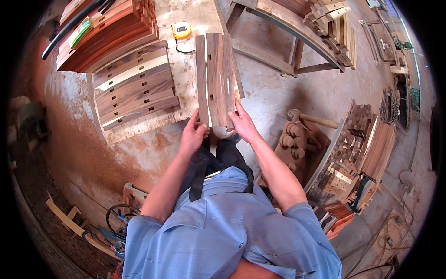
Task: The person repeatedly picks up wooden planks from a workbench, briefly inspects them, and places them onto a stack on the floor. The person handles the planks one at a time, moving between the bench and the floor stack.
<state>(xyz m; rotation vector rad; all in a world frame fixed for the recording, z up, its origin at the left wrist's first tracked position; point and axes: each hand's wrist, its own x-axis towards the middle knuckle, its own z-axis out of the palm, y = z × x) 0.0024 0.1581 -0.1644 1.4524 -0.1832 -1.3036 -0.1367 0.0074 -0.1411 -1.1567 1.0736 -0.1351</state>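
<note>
a: fingers [239, 107], both hands. status?

b: grasping. left hand [191, 136] grips the near left corner of the dark brown boards [220, 76], thumb by the end. right hand [244, 124] clasps the near right edge, thumb over the top, one finger running up along the side. undersides hidden, can't tell how far the fingertips wrap.

a: where do the boards sit?

b: straight ahead of the person, lengthwise, side by side, on the right part of the plywood top [186, 72]. near ends point at the body. small dark slots in the middle, pale streak toward the left.

a: what's around?

b: yellow tape measure [181, 30] just left of the far end, black strap trailing off it. further left, a row of slotted boards [134, 88], laid side by side. beyond that row, a stack of reddish boards [111, 35], yellow-green packet [80, 35] against it.

a: right side?

b: mallet [320, 122] with a wooden handle, lower than the plywood. past it, stacked timber [376, 149].
</note>
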